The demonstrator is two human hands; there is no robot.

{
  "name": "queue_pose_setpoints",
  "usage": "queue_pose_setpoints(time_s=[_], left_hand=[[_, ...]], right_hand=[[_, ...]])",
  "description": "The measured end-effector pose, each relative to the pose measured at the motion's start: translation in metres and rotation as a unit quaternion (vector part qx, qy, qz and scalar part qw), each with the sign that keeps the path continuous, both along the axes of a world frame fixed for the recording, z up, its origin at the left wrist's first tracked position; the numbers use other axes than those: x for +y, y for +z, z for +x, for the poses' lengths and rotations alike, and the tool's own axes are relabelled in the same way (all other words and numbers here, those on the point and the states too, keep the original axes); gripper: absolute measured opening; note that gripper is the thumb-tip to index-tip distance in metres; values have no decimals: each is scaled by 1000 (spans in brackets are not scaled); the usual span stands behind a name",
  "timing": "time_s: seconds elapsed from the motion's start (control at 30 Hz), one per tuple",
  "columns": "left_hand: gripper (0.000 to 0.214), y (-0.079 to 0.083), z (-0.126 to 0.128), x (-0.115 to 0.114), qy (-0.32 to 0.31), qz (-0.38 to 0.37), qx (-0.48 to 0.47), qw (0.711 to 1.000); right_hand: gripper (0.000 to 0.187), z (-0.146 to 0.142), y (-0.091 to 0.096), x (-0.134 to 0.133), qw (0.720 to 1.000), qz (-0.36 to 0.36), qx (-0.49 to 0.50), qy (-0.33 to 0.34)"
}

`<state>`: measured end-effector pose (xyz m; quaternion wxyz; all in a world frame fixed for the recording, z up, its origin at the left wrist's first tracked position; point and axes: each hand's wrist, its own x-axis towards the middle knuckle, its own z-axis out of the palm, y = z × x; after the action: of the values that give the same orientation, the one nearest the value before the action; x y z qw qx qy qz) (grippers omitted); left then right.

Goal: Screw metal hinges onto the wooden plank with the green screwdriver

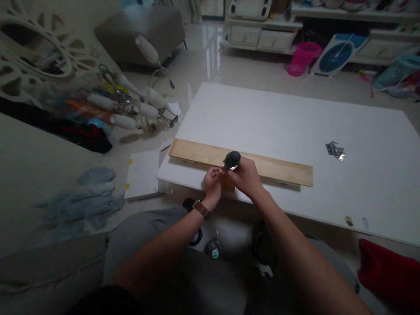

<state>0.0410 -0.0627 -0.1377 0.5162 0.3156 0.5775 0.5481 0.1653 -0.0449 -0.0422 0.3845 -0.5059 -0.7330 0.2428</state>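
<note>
A long wooden strip (272, 167) lies across the near part of a white board (282, 127). My right hand (246, 176) is wrapped round a screwdriver with a green and black handle (232, 160), held upright at the strip's near edge. My left hand (213, 183), with a brown watch on the wrist, is pinched close beside the screwdriver's lower end; what its fingers hold is too small to make out. A small brown wooden piece (229, 183) shows between the two hands.
Several small metal brackets (335, 149) lie on the board's right side. White-handled tools (131, 109) and scissors are heaped on the floor at left, by a white sheet (142, 173). A red cloth (387, 269) lies at lower right; a bottle (214, 249) stands between my knees.
</note>
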Motion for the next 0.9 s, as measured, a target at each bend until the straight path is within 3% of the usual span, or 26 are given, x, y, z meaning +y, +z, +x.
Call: queue_pose_setpoints(time_s=[0.63,0.9], left_hand=[[29,1,1,0,7,21,-21,1000],[23,5,1,1,6,29,0,1000]], right_hand=[[10,1,0,0,1000,3,-21,8],[19,-2,-6,2,994,-47,92,-26]])
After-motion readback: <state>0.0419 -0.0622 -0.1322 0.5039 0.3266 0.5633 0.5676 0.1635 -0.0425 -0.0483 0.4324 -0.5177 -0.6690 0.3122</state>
